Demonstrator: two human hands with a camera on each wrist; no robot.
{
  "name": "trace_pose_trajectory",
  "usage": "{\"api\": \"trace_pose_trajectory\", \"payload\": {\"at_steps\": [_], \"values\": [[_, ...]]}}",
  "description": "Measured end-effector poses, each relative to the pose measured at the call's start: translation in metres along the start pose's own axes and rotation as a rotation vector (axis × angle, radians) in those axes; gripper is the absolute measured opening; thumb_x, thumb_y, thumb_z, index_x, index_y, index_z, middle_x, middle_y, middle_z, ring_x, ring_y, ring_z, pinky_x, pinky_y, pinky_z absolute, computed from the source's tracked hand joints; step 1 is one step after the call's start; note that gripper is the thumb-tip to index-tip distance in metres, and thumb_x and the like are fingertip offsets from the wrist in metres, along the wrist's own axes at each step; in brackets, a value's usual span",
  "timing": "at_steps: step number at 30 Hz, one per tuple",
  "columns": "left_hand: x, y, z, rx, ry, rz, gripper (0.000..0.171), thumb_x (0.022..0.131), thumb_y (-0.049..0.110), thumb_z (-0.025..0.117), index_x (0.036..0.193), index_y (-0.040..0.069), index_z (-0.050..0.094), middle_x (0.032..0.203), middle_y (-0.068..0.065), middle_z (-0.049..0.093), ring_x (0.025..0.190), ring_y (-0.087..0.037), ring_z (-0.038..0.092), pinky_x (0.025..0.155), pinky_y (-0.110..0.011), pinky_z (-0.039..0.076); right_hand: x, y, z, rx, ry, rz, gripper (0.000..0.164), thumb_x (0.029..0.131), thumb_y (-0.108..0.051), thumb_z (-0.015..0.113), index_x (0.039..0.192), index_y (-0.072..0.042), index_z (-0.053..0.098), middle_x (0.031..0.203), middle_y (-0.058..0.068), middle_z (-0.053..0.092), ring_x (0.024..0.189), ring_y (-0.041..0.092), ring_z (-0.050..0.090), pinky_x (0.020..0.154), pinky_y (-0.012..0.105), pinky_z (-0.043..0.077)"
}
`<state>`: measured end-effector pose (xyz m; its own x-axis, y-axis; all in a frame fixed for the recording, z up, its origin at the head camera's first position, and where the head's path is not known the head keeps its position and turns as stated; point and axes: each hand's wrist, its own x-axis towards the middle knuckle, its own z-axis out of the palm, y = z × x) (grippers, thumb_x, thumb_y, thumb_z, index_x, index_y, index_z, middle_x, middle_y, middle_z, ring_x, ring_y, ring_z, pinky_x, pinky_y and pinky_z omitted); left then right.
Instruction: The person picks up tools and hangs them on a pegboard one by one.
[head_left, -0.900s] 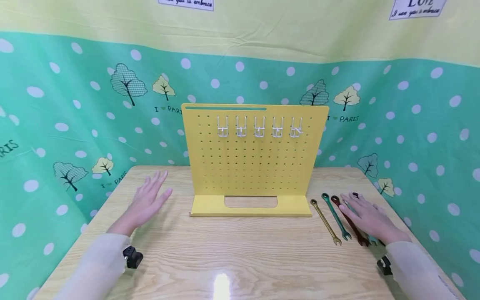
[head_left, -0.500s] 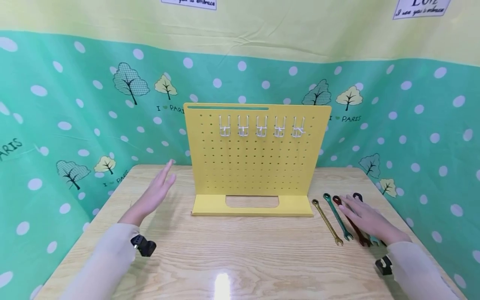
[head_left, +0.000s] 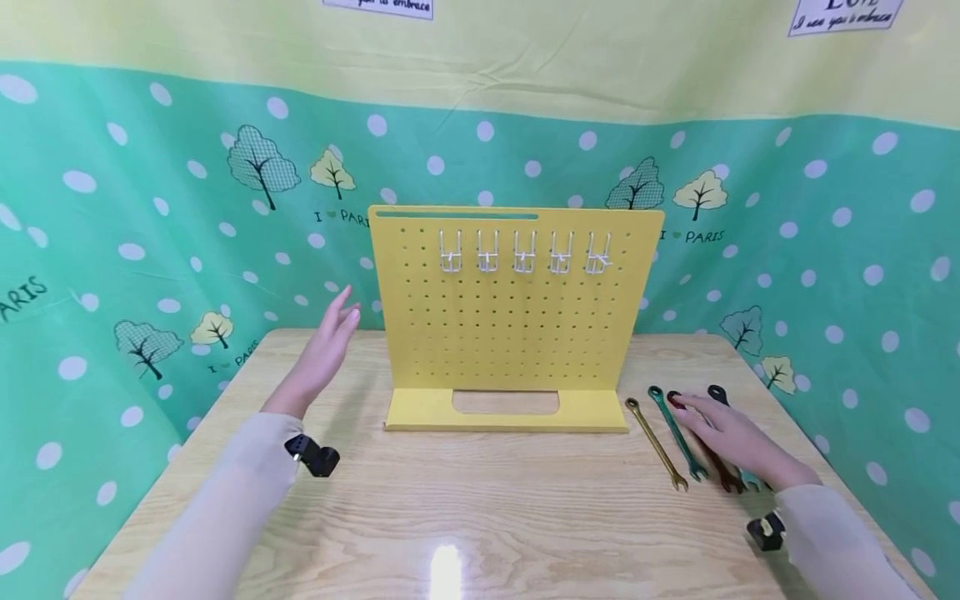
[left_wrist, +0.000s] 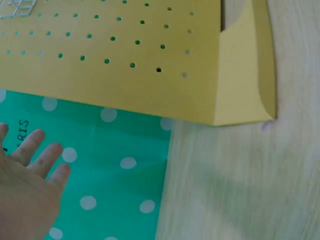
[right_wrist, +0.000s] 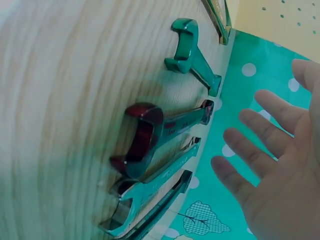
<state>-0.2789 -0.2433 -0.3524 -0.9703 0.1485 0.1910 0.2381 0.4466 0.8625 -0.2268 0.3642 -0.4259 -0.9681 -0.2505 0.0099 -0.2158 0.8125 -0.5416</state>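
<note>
My left hand [head_left: 322, 354] is raised over the table's left part, fingers extended, holding nothing, left of a yellow pegboard [head_left: 506, 333]. In the left wrist view its spread fingers [left_wrist: 36, 147] show beside the board's edge. On the right, my right hand [head_left: 742, 437] hovers over a row of combination wrenches, partly hiding some. The right wrist view shows that hand's fingers straight and apart, with nothing in them. From left to right lie a gold wrench [head_left: 656, 443], a green wrench [head_left: 678, 435], a dark red wrench [right_wrist: 142, 135], a light teal wrench [right_wrist: 165, 172] and a black wrench [head_left: 717, 393].
Several white wire hooks [head_left: 523, 254] hang in a row near the pegboard's top. Its flat base [head_left: 420, 412] stands on the wooden table [head_left: 480, 500]. A green and yellow printed curtain [head_left: 187, 275] surrounds the table at the back and sides.
My left hand has risen and moved right, toward the pegboard, turning more edge-on. The right hand has shifted slightly left over the wrenches, which lie as before.
</note>
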Motion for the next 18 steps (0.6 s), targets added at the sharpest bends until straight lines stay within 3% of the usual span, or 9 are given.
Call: {"api": "trace_pose_trajectory", "payload": {"at_steps": [8, 18], "values": [[0.016, 0.016, 0.008, -0.011, 0.100, 0.045, 0.063, 0.106, 0.056, 0.029, 0.161, 0.026, 0.017, 0.158, -0.013, 0.034, 0.142, -0.034, 0.036, 0.114, -0.064, 0.023, 0.001, -0.001, 0.005, -0.041, 0.045, -0.046, 0.049, 0.106, -0.034, 0.053, 0.143, -0.002, 0.053, 0.140, 0.026, 0.051, 0.108, 0.038, 0.060, 0.080, 0.053, 0.054], [0.040, 0.041, 0.010, -0.031, 0.233, 0.111, 0.067, 0.104, 0.058, 0.039, 0.156, 0.018, 0.030, 0.150, -0.014, 0.043, 0.139, -0.030, 0.040, 0.114, -0.051, 0.032, 0.000, -0.007, 0.007, -0.043, 0.062, -0.091, 0.036, 0.104, -0.025, 0.058, 0.133, -0.003, 0.061, 0.121, 0.014, 0.065, 0.093, 0.022, 0.062, 0.072, 0.039, 0.053]]}}
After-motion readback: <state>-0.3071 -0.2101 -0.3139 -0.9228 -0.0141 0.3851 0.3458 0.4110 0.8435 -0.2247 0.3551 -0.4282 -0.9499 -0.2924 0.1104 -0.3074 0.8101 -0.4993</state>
